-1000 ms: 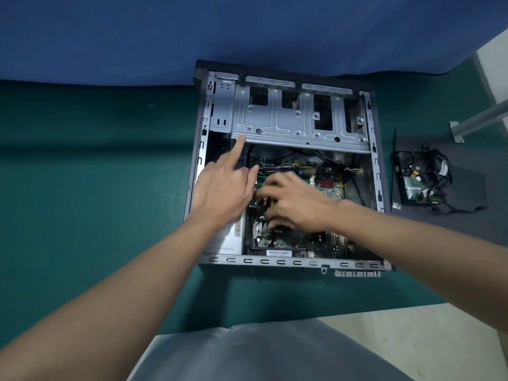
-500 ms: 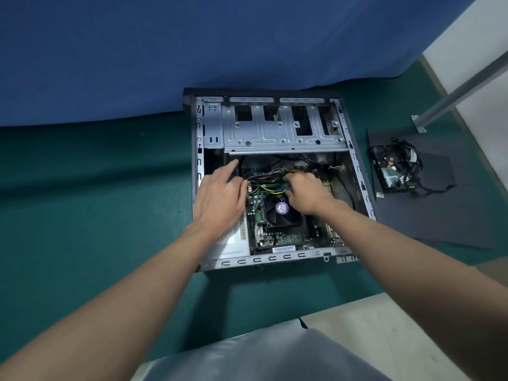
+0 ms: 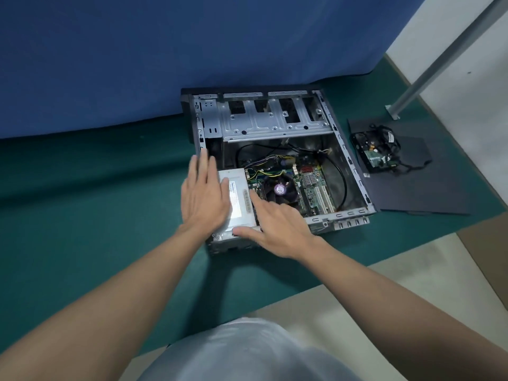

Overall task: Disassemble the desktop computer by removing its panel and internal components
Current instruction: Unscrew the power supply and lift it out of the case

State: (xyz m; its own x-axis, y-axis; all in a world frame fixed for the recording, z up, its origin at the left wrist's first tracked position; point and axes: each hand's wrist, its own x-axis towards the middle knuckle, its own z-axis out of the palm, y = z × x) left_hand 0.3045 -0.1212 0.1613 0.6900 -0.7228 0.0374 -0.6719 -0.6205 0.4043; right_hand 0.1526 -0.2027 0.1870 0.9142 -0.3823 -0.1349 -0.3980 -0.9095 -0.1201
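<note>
The open computer case (image 3: 354, 171) lies on its side on the green mat, its panel off. Inside are the green motherboard (image 3: 313, 188) with a black CPU fan (image 3: 280, 189), loose cables, and a silver power supply (image 3: 237, 199) at the near left corner. My left hand (image 3: 204, 196) lies flat on the power supply's left part, fingers spread and pointing away. My right hand (image 3: 277, 224) rests over the supply's near right corner, index finger on its right edge and thumb along its near side. Neither hand is closed around it.
The removed black side panel (image 3: 428, 193) lies right of the case, with a taken-out drive and tangled cables (image 3: 378, 151) on it. A blue curtain hangs behind. A metal pole stands at the far right. The mat's near edge meets a pale floor.
Both hands have pulled back from the cables near the motherboard's middle to the power supply at the near left corner. The camera view has shifted left and back.
</note>
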